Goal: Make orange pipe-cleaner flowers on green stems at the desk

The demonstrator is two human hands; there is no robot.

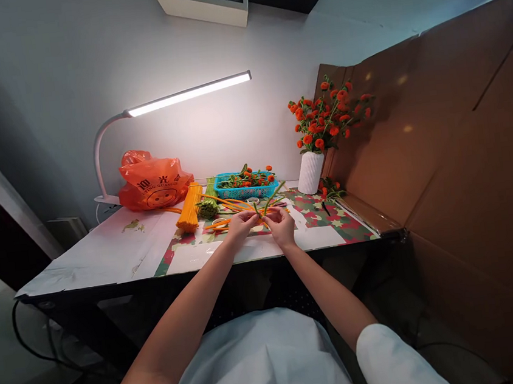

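Observation:
Above the front part of the table, my left hand [243,224] and my right hand [282,225] meet, fingertips almost touching. Both are closed in a pinch on a green pipe cleaner [275,195], whose ends stick up in a V. The part between the fingertips is too small to make out. Loose orange pipe cleaners [236,204] lie just behind and around the hands. To the left are a thick bundle of orange pipe cleaners [191,208] and a bundle of green pipe cleaners [209,194].
Behind the hands stands a blue basket [224,195] of orange flowers. A white vase [310,174] with more orange flowers is at right, near a tall cardboard sheet [456,134]. An orange plastic bag [157,181] and a lit desk lamp [191,95] stand left.

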